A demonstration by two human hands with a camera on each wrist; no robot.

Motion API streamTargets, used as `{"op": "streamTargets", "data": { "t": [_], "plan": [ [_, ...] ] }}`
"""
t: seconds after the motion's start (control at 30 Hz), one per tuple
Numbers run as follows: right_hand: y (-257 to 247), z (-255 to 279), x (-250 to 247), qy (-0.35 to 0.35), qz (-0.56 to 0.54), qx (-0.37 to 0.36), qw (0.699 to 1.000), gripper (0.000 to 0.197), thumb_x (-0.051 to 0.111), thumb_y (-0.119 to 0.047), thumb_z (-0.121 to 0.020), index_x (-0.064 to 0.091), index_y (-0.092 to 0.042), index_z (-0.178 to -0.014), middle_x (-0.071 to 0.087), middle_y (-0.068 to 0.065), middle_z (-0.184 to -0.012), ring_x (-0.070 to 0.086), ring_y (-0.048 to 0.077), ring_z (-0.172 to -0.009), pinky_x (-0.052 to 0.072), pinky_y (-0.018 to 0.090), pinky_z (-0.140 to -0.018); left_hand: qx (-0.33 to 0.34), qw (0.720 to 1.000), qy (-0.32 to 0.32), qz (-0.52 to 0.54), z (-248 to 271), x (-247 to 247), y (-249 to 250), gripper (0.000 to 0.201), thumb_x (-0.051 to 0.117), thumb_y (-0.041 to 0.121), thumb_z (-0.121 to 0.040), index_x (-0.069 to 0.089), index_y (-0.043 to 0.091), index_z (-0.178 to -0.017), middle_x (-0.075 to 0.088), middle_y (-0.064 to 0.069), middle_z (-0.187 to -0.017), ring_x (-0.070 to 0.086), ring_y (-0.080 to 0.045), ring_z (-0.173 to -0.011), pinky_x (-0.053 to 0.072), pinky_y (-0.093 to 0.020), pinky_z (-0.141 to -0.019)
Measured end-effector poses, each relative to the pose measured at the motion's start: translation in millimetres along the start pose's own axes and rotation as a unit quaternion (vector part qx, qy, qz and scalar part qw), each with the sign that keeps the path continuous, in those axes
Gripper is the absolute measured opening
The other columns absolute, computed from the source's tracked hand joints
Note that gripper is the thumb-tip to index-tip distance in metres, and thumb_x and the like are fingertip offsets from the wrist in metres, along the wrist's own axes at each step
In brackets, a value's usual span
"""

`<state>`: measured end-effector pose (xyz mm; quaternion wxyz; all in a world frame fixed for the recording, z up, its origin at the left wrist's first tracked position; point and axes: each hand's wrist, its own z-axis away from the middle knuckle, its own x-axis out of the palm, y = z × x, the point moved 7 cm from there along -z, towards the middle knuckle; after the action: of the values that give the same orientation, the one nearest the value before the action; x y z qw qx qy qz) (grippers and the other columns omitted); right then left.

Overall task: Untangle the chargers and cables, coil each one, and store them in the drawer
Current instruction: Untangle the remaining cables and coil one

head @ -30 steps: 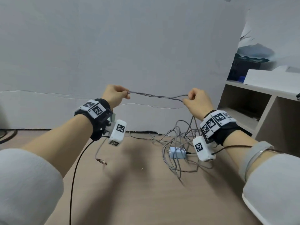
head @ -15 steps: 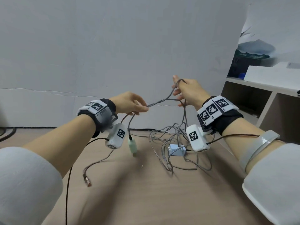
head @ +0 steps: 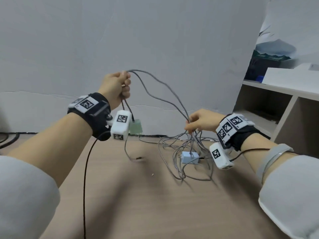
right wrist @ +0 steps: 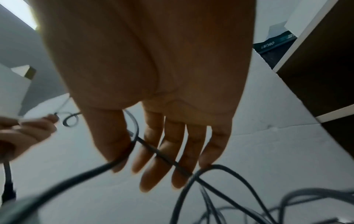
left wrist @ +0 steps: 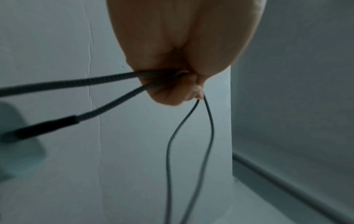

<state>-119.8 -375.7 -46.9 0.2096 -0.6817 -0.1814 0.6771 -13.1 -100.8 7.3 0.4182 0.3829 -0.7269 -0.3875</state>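
Left hand (head: 115, 87): raised higher than half a second ago, fist closed round a folded gray braided cable (head: 156, 96). Two strands drop below the fist; one ends in a pale green charger (head: 136, 126) hanging beside the left wrist camera, now lifted well off the floor. A loose plug end (head: 139, 158) lies on the wooden floor (head: 138, 204).

Right hand (head: 202, 120): lower than before, down just above the cable tangle (head: 186, 152). Thumb and forefinger pinch the same cable's strands; the other fingers (right wrist: 151, 174) hang nearly straight.

Light blue charger (head: 189, 156): on the floor inside the tangle, place unchanged.

Shelf unit (head: 269, 104): right of the tangle. Drawer: not seen.
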Motion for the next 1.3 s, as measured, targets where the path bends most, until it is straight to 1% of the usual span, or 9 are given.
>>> {"op": "streamTargets", "data": {
  "t": [0.13, 0.27, 0.57, 0.73, 0.83, 0.93, 1.07, 1.17, 1.3],
  "plan": [
    [21, -5, 2, 0.014, 0.094, 0.045, 0.994, 0.018, 0.069, -0.02, -0.088, 0.075, -0.004, -0.092, 0.073, -0.007, -0.073, 0.06, 0.007, -0.066, 0.042, 0.024, -0.063, 0.021, 0.996, 0.087, 0.008, -10, -28, 14, 0.031, 0.038, 0.023, -0.11, 0.053, 0.017, -0.083, 0.044, 0.008, -0.056, 0.027, -0.005, -0.042, 0.02, -0.018, -0.038],
    [24, -4, -6, 0.042, 0.091, 0.028, 0.995, 0.024, 0.064, -0.029, -0.096, 0.073, -0.006, -0.093, 0.076, -0.002, -0.081, 0.068, 0.015, -0.078, 0.049, 0.032, -0.075, -0.031, 0.981, 0.189, -0.03, -12, -59, 0, 0.031, 0.035, 0.011, -0.105, 0.054, 0.016, -0.081, 0.04, 0.004, -0.058, 0.024, -0.005, -0.033, 0.017, -0.015, -0.036],
    [-37, 7, -45, 0.203, -0.014, -0.089, 0.975, 0.035, 0.047, -0.033, -0.106, 0.07, -0.012, -0.09, 0.042, 0.001, -0.067, 0.048, 0.017, -0.062, 0.061, 0.04, -0.068, -0.163, 0.938, 0.116, -0.283, -5, -59, -39, 0.016, 0.052, 0.009, -0.099, 0.06, 0.003, -0.088, 0.06, -0.007, -0.072, 0.053, -0.015, -0.053, 0.043, -0.022, -0.047],
    [-68, 13, -47, 0.177, -0.127, -0.102, 0.971, 0.033, 0.045, -0.029, -0.107, 0.07, -0.013, -0.093, 0.039, 0.0, -0.062, 0.042, 0.015, -0.055, 0.058, 0.04, -0.069, 0.085, 0.831, 0.025, -0.549, 9, 7, -7, 0.043, 0.067, 0.02, -0.09, 0.06, 0.012, -0.131, 0.057, -0.012, -0.13, 0.055, -0.027, -0.12, 0.044, -0.035, -0.103],
    [-81, 17, -36, 0.109, -0.196, -0.104, 0.969, 0.031, 0.046, -0.023, -0.107, 0.068, -0.003, -0.1, 0.042, -0.001, -0.059, 0.042, 0.014, -0.05, 0.057, 0.035, -0.064, 0.243, 0.817, -0.129, -0.507, 46, 82, 5, 0.035, 0.069, 0.029, -0.093, 0.064, 0.018, -0.125, 0.066, 0.0, -0.117, 0.061, -0.013, -0.105, 0.048, -0.029, -0.095],
    [-86, 21, -31, 0.094, -0.236, -0.093, 0.963, 0.03, 0.046, -0.023, -0.107, 0.065, -0.002, -0.098, 0.049, 0.001, -0.061, 0.047, 0.014, -0.051, 0.058, 0.033, -0.063, 0.223, 0.83, -0.184, -0.477, 57, 112, -6, 0.023, 0.06, 0.034, -0.099, 0.069, 0.018, -0.113, 0.069, -0.001, -0.083, 0.063, -0.015, -0.073, 0.051, -0.032, -0.07],
    [-57, 20, -47, 0.187, -0.301, 0.006, 0.935, 0.034, 0.043, -0.019, -0.105, 0.061, -0.007, -0.079, 0.059, 0.008, -0.071, 0.059, 0.021, -0.062, 0.059, 0.04, -0.073, 0.29, 0.827, -0.104, -0.47, 53, 98, 7, 0.029, 0.051, 0.023, -0.104, 0.071, 0.011, -0.088, 0.045, 0.011, -0.053, 0.044, -0.004, -0.049, 0.03, -0.018, -0.052],
    [-17, 18, -52, 0.228, -0.382, 0.119, 0.888, 0.032, 0.036, -0.014, -0.101, 0.052, -0.009, -0.073, 0.047, 0.004, -0.051, 0.045, 0.018, -0.048, 0.048, 0.025, -0.051, 0.282, 0.868, 0.002, -0.408, 34, 59, 23, 0.031, 0.046, 0.025, -0.102, 0.064, 0.019, -0.077, 0.046, 0.01, -0.059, 0.041, -0.005, -0.053, 0.031, -0.028, -0.055],
    [30, 24, -44, 0.244, -0.378, 0.221, 0.866, 0.029, 0.032, -0.012, -0.1, 0.048, -0.008, -0.077, 0.037, 0.001, -0.034, 0.034, 0.019, -0.051, 0.034, 0.027, -0.055, 0.172, 0.944, 0.196, -0.2, -2, -18, 26, 0.034, 0.042, 0.033, -0.1, 0.059, 0.025, -0.071, 0.047, 0.007, -0.061, 0.043, -0.013, -0.055, 0.036, -0.033, -0.063]
  ]
}}
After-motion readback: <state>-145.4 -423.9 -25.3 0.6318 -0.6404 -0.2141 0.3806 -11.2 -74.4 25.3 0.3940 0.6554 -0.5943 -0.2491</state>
